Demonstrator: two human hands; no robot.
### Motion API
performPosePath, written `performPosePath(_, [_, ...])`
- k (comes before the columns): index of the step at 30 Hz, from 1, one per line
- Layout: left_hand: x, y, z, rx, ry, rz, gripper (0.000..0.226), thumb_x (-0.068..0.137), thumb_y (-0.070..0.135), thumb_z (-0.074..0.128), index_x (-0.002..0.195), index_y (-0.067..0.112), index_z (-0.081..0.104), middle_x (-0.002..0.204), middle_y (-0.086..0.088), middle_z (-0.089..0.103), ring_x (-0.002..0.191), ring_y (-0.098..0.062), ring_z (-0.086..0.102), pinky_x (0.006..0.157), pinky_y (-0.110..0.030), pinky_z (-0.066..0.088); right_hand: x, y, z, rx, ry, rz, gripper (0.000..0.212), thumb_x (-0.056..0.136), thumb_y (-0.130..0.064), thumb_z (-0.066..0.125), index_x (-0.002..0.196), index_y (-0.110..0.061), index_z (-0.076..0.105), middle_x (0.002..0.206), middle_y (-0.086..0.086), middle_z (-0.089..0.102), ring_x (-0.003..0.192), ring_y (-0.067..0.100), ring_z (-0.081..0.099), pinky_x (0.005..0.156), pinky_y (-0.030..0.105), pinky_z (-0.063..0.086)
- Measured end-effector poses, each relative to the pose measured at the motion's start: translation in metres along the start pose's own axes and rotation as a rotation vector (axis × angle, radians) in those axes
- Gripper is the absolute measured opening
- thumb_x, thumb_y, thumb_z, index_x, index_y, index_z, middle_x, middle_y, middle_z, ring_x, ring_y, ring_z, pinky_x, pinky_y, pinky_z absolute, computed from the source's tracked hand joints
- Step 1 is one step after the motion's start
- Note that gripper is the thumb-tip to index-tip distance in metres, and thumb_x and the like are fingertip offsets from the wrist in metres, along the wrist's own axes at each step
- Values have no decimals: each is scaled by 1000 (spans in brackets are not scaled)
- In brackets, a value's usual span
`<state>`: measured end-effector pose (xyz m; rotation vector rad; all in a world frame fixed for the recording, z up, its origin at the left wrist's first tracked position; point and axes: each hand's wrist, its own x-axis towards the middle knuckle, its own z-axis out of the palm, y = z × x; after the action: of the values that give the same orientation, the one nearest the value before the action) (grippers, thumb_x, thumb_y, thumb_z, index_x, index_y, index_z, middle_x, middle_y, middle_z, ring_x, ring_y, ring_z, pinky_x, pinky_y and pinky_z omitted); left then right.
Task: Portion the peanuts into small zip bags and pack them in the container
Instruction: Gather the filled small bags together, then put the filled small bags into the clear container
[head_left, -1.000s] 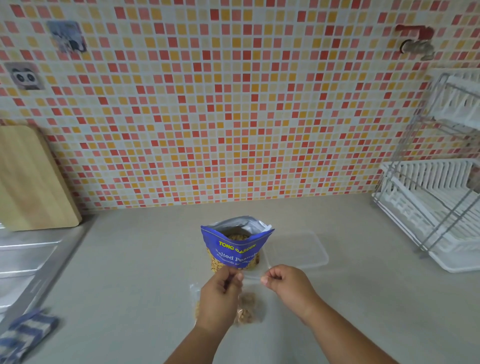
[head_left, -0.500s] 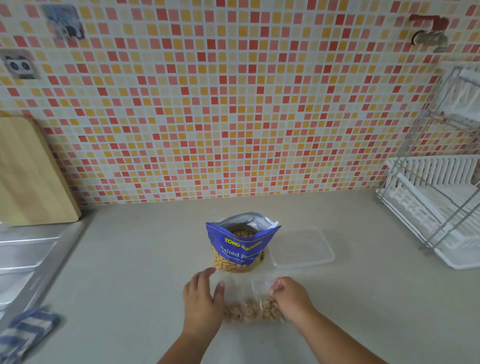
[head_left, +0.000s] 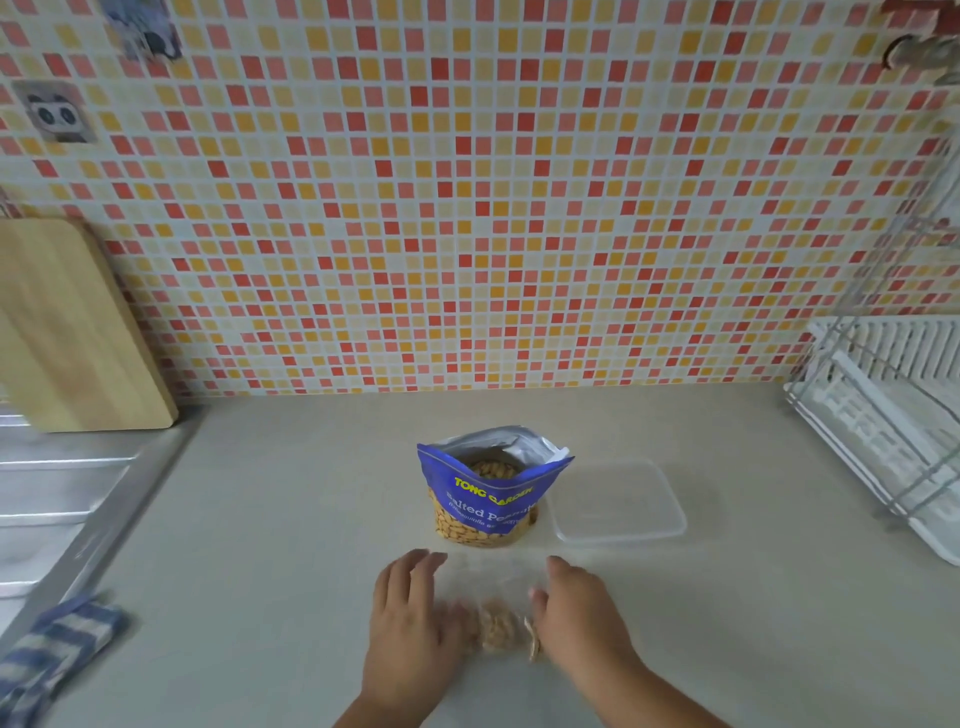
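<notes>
Grey countertop (head_left: 260, 519): both hands, left (head_left: 410, 618) and right (head_left: 582, 618), press flat, fingers spread, on the small zip bag (head_left: 498, 618).

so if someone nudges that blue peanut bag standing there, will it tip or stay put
The blue foil peanut bag would probably stay put under a light nudge: it stands upright and its clear lower window shows it packed with nuts. A push near its gaping open top would more likely crumple the foil, and a hard shove could spill peanuts.

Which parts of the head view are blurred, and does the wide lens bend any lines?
Head view: both hands, left and right, and the small zip bag are motion-blurred; the peanut pouch is sharper; tile rows bow, and the dish rack leans at the edge.
</notes>
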<state>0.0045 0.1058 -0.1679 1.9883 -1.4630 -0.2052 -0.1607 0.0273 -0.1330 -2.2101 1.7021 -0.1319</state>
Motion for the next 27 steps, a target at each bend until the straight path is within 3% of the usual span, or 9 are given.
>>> performPosePath(4, [2, 36, 10, -18, 42, 152, 53, 63, 34, 60, 113, 19, 51, 112, -2, 57, 106, -18, 47, 96, -20, 29, 14, 24, -19, 80, 330, -231, 34, 54, -14, 79, 85, -14, 67, 79, 5, 68, 75, 28, 68, 71, 27, 51])
performPosePath(6, [5, 56, 22, -25, 5, 209, 58, 63, 37, 62, 117, 21, 48, 116, 3, 52, 108, -14, 44, 96, -17, 29, 37, 43, -39, 152, 444, -312, 43, 46, -10, 74, 88, -9, 70, 84, 9, 68, 77, 33, 67, 79, 24, 44])
performPosePath(8, [12, 75, 36, 2, -59, 244, 66, 64, 44, 61, 123, 21, 44, 120, 1, 54, 113, -12, 40, 101, -17, 30, 62, 60, -70, 133, 318, -303, 64, 57, -25, 65, 118, -7, 61, 119, 14, 60, 112, 37, 56, 101, 27, 38])
performPosePath(10, [22, 91, 50, 55, -101, 222, 78, 65, 51, 52, 135, 22, 34, 134, -2, 47, 126, -13, 30, 110, -18, 21, 87, 76, -86, -53, -49, -286, 96, 64, -48, 68, 147, -18, 29, 154, 9, 24, 143, 31, 20, 118, 33, 19])
performPosePath(12, [31, 101, 63, 80, -165, 133, 89, 65, 58, 44, 143, 23, 19, 145, -1, 34, 137, -16, 24, 111, -18, 11, 107, 84, -91, -294, -273, -316, 119, 60, -60, 73, 152, -30, 4, 161, 4, -7, 148, 27, -9, 122, 39, 2])
performPosePath(14, [39, 104, 74, 120, -116, 106, 96, 61, 63, 42, 142, 24, 11, 146, -3, 35, 136, -20, 31, 111, -21, 16, 119, 91, -87, -419, -345, -374, 126, 56, -62, 75, 150, -37, -5, 160, 6, -17, 146, 28, -21, 120, 44, -8])
performPosePath(19, [40, 108, 85, 79, -239, 14, 108, 65, 63, 56, 147, 27, -6, 154, 5, 13, 144, -20, 8, 116, -26, 7, 115, 109, -80, -390, -342, -470, 115, 54, -49, 79, 145, -47, 9, 158, 1, 1, 147, 27, -4, 117, 51, -6])
performPosePath(24, [14, 109, 85, 137, -178, 195, 121, 47, 73, 60, 141, 6, 24, 140, -4, 46, 123, -16, 47, 105, -35, 28, 70, 129, -83, -377, -424, -538, 115, 51, -55, 79, 144, -44, 13, 155, 3, 3, 144, 25, 1, 116, 51, -1])
performPosePath(27, [-1, 119, 72, 126, -154, 255, 121, 46, 80, 52, 138, 4, 33, 138, 3, 39, 132, -10, 28, 110, -27, 18, 43, 135, -85, -371, -476, -552, 114, 53, -56, 78, 144, -46, 11, 157, 4, -4, 146, 26, -5, 117, 50, -3])
